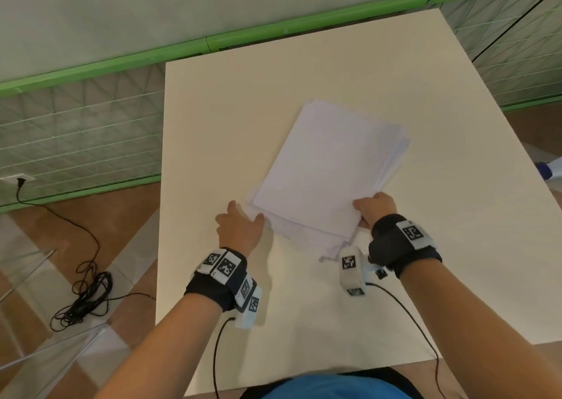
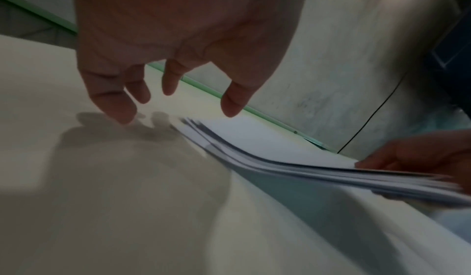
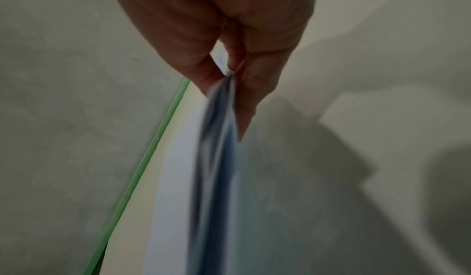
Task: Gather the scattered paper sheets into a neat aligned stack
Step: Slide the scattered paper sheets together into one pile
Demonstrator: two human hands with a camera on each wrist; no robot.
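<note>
Head view: the pile of white paper sheets (image 1: 328,170) lies near the middle of the cream rectangular bench (image 1: 213,125), turned askew, its long axis running from the near-left corner up toward the far right. Edges are stepped, several lower sheets poking out along the near and right sides; not yet squared.

Right hand (image 1: 375,210) is at the pile's near-right corner, thumb on top, fingers curled under. Right wrist view confirms: thumb and fingers (image 3: 252,90) pinch the sheaf edge, the paper blurred. That corner is lifted off the bench; left wrist view shows the sheets (image 2: 280,158) arching up toward the right hand (image 2: 420,154), shadow beneath.

Left hand (image 1: 240,228) is at the near-left corner, just beside the pile. Fingers loosely spread, holding nothing; left wrist view shows the fingertips (image 2: 119,110) hanging just above the bench, thumb tip over the corner of the sheets. Whether it touches the paper, cannot tell.

Judgement: the pile lies to the right of and beyond the left hand, its near short edge spanning between the two hands. The left hand is the nearer one to the free corner; taking hold there would let both hands lift and knock the edges level.

Risk: loose lower sheets may slip out while only one corner is held.
</note>
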